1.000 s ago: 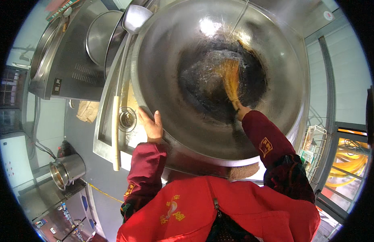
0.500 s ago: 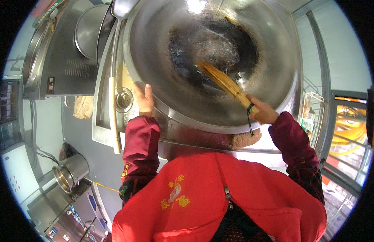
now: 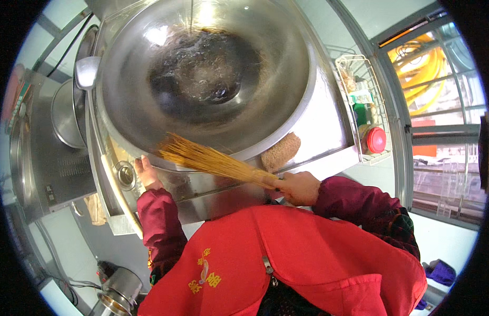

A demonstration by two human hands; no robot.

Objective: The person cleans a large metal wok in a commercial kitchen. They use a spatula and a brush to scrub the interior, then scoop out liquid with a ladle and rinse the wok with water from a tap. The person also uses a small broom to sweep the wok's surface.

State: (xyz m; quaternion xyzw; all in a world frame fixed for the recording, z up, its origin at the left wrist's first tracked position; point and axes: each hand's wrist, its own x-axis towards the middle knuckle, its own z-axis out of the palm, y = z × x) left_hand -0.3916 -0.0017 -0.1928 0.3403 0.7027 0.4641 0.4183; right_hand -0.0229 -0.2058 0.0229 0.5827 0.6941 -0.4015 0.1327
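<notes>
My right hand (image 3: pixel 300 188) is closed round the bound end of a yellow bamboo wok brush (image 3: pixel 213 160). Its bristles point left, over the near rim of a large steel wok (image 3: pixel 123 95). My left hand (image 3: pixel 146 173) rests with fingers stretched out at the wok's near left edge, beside a round drain (image 3: pixel 124 175). Dark, rippling water (image 3: pixel 207 73) lies in the bottom of the wok, and a thin stream runs into it from the far side.
A ladle with a long pale handle (image 3: pixel 114 184) leans along the left edge. A brown scouring pad (image 3: pixel 281 151) lies by the wok's near right rim. On the right hangs a wire basket (image 3: pixel 355 79) containing a red-lidded jar (image 3: pixel 375 140). A metal pot (image 3: pixel 120 287) stands lower left.
The brush has come out of the wok's water toward me and now lies nearly level across the near rim. My view has shifted to the right.
</notes>
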